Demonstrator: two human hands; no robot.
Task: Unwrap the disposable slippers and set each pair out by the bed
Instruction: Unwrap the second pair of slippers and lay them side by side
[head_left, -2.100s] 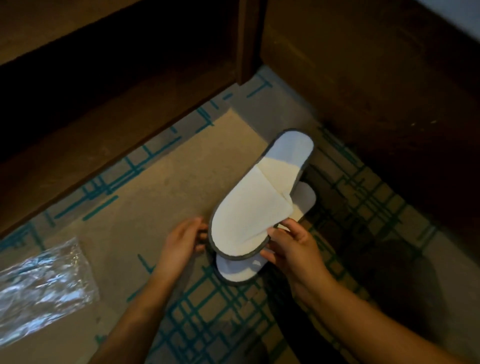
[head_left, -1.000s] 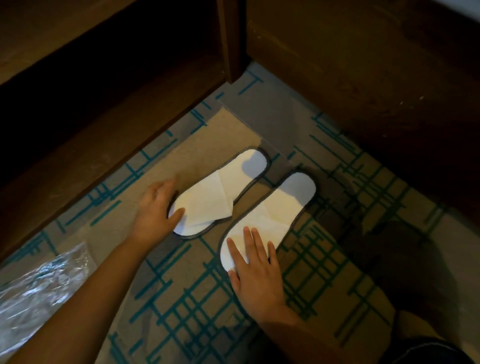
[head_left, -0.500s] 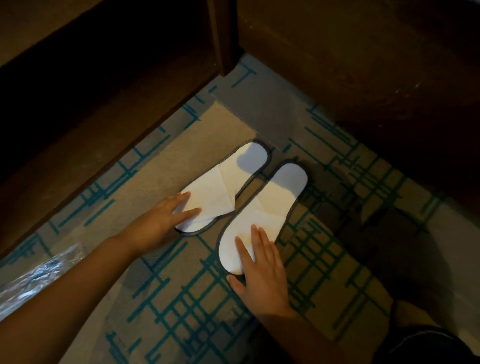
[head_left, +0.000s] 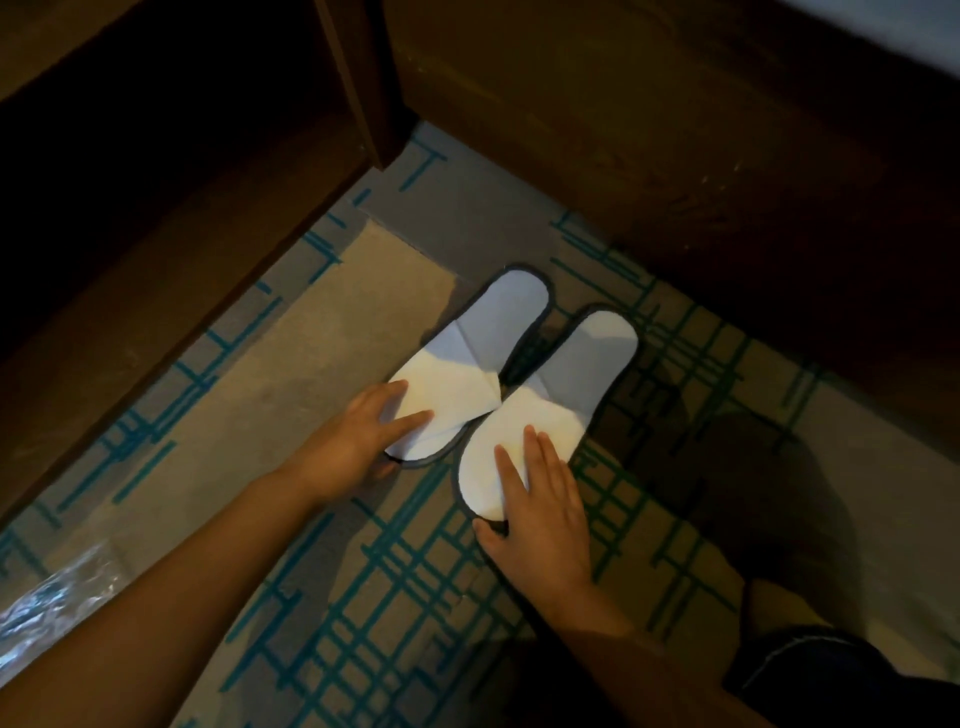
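Two white disposable slippers with dark edging lie side by side on the patterned carpet, heels toward the dark wooden bed base (head_left: 675, 156). The left slipper (head_left: 483, 353) touches the right slipper (head_left: 566, 395) near their middles. My left hand (head_left: 358, 441) grips the toe end of the left slipper, fingers on top and thumb at its edge. My right hand (head_left: 540, 499) rests flat on the toe end of the right slipper, thumb curled at its rim.
An empty clear plastic wrapper (head_left: 47, 608) lies on the carpet at the far left. A dark wooden furniture piece (head_left: 156, 182) runs along the upper left, with a post (head_left: 363, 88) at the corner. My knee (head_left: 831, 675) shows at the lower right.
The slippers, stacked in my hands two seconds ago, now lie separately on the carpet. Over the last second both hands have slid them closer together until they touch.
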